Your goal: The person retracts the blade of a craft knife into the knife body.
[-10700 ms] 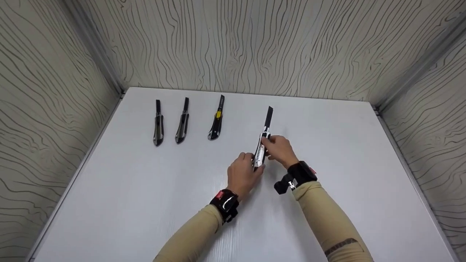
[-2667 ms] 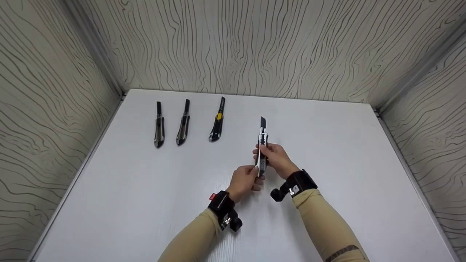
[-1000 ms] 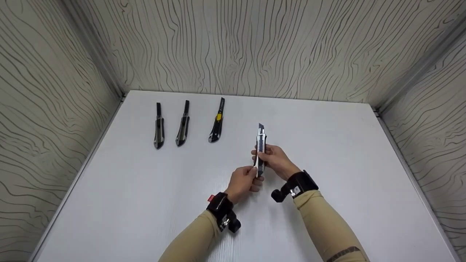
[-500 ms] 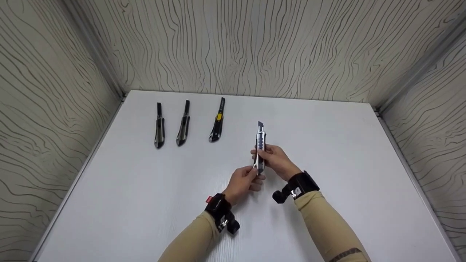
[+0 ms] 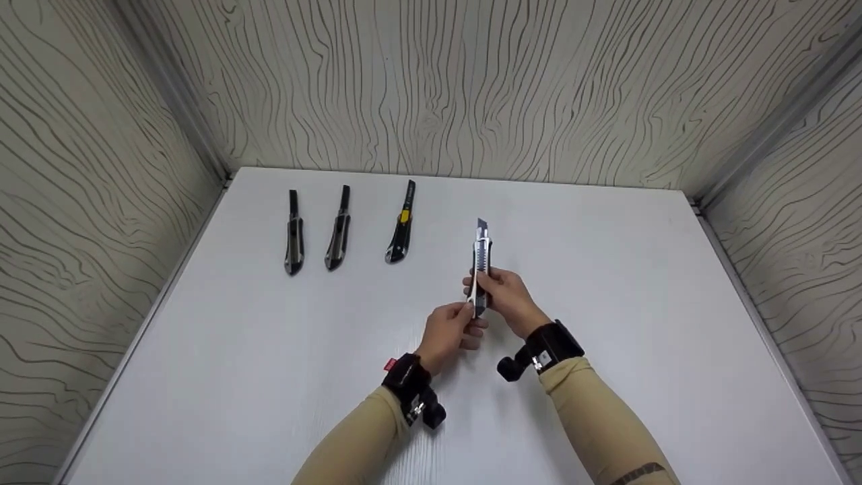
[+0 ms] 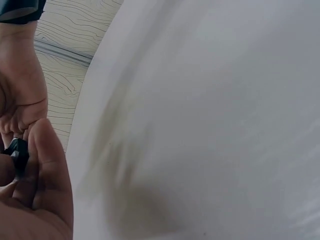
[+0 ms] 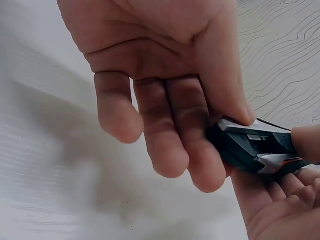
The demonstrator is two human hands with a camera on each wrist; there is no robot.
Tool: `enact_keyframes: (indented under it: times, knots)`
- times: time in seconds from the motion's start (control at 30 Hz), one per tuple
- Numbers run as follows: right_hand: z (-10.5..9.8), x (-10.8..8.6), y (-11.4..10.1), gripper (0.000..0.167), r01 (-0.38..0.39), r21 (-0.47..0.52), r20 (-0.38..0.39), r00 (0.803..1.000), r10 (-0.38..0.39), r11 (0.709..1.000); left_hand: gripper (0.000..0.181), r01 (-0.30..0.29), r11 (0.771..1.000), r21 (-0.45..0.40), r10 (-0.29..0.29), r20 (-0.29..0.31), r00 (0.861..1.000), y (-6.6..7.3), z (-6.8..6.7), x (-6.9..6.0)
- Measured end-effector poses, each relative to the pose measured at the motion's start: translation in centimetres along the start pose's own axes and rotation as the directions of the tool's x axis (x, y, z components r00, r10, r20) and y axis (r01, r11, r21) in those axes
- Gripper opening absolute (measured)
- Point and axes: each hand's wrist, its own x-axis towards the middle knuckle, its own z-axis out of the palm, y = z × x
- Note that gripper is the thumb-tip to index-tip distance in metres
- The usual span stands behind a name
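Note:
In the head view a silver-and-black utility knife (image 5: 481, 259) points away from me, a short piece of blade showing at its far end. My right hand (image 5: 508, 296) grips its middle from the right, thumb on the top face. Thumb and finger of my left hand (image 5: 446, 333) pinch its near end. The right wrist view shows the knife's end (image 7: 240, 150) between the left hand (image 7: 155, 75), whose other fingers are loosely bent, and the right hand (image 7: 295, 215). Only a dark bit of knife (image 6: 19, 152) shows in the left wrist view.
Three more utility knives lie side by side on the white table (image 5: 269, 377): two grey-black ones (image 5: 294, 242) (image 5: 339, 239) and a black one with a yellow slider (image 5: 400, 236). Wood-patterned panels (image 5: 431, 87) stand behind and at both sides.
Since the oldest frame the exposed blade has become much shorter, and my left hand has shifted to the knife's near end. Over the last second the held knife has moved slightly away from me.

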Motion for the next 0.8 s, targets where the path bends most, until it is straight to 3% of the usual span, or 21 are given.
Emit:
enact_keyframes:
  times: [0.2, 0.8]
  knots:
    - [-0.3, -0.1, 0.0, 0.041, -0.007, -0.011, 0.008, 1.0, 0.007, 1.0, 0.034, 0.003, 1.0, 0.024, -0.003, -0.009, 1.0, 1.8, 0.3, -1.5]
    - [-0.3, -0.1, 0.2, 0.038, 0.008, -0.021, 0.051, 0.999, -0.007, 1.0, 0.032, 0.009, 0.999, 0.031, -0.008, -0.021, 1.0, 2.4, 0.2, -1.8]
